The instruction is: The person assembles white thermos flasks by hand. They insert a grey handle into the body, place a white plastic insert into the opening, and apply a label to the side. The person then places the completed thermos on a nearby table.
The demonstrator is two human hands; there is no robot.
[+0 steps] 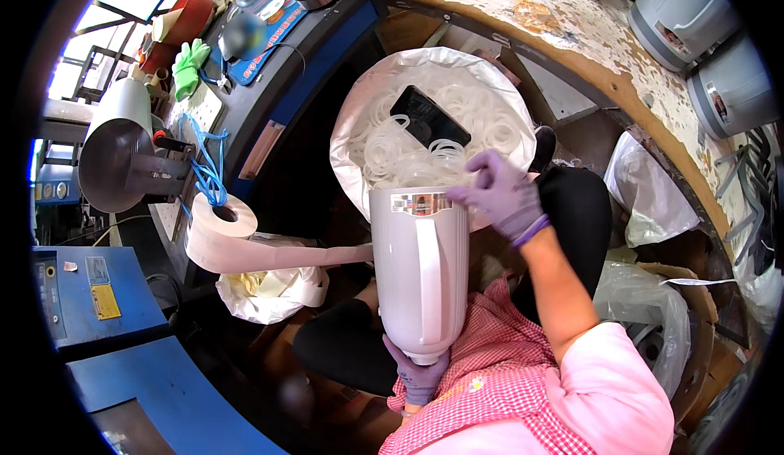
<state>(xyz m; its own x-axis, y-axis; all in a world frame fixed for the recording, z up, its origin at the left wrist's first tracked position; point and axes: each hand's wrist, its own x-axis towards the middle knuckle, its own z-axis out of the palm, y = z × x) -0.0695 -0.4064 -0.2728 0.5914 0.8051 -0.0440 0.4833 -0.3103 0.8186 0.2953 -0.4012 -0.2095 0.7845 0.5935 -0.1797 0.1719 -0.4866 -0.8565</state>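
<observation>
A pale grey ribbed jug body [392,267] stands tilted between my knees, narrow neck down and wide end up. Its long handle [429,292] faces me, and a shiny label [420,203] sits just under the upper rim. My left hand [418,376], in a lavender glove, is closed around the neck from below. At the upper right rim is my right hand [505,196], also gloved, with curled fingers whose tips touch the edge by the label; anything between them is hidden. Behind the jug, a white sack [349,140] holds many translucent rings [482,100] with a black phone [430,116] on top.
A roll of pinkish label tape [224,230] hangs at left, its strip reaching the jug. Blue machine boxes [106,292] stand lower left. Finished grey jugs [682,18] are on the worn bench [490,6] at upper right. Plastic bags [649,189] lie at right.
</observation>
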